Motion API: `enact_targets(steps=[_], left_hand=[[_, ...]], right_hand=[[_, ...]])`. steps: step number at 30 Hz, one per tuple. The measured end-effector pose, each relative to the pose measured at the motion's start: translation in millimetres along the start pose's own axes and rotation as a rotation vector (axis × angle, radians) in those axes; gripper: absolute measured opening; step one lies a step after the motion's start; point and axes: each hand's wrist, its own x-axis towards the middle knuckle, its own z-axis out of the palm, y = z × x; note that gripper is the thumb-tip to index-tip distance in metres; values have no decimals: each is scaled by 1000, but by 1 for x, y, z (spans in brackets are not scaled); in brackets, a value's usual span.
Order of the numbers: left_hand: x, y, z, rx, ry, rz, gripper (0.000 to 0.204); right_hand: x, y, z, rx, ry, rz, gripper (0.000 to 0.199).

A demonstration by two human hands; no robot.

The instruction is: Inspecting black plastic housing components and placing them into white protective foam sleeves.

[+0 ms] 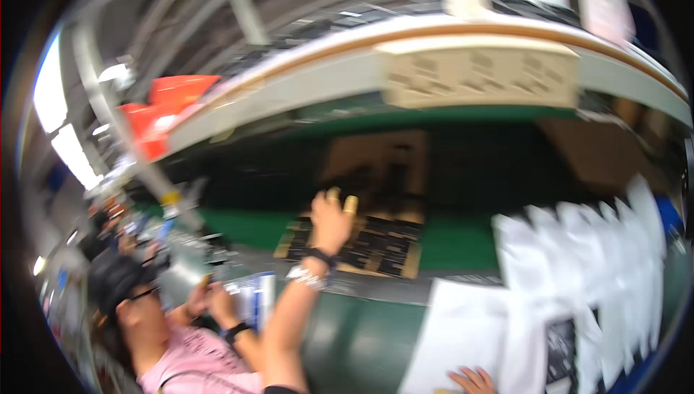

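My left hand (332, 220) reaches out over a brown cardboard tray (412, 267) holding several small black parts (376, 242). Its fingers look apart, two tipped with yellow finger covers, and nothing shows in them, though motion smears the picture. A black band and a silvery bracelet circle that wrist. At the lower edge, my right hand (473, 381) rests with spread fingers on a white sheet (459, 322); part of it is cut off. Beside the sheet, a dark panel of black parts (560, 350) shows among overlapping white sheets (585, 264).
Beyond the tray, another cardboard piece (376, 152) with dark items lies on the green conveyor belt (455, 238). Above runs a shelf with a cream cardboard strip (481, 76) on its edge. To the left, a person in a pink shirt (191, 361) works close by. Orange-red bins (177, 94) sit upper left.
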Motion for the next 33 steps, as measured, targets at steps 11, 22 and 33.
enact_targets(steps=[11, 22, 33], left_hand=[[-223, 248, 31, -229, -726, 1504, 60], [-251, 295, 52, -242, -664, 1059, 46], [-237, 307, 83, -455, -1038, 683, 35]], right_hand=[[-11, -5, 5, 120, 75, 18, 31], [-18, 2, 24, 130, 78, 16, 30], [-16, 5, 18, 61, 90, -15, 31]])
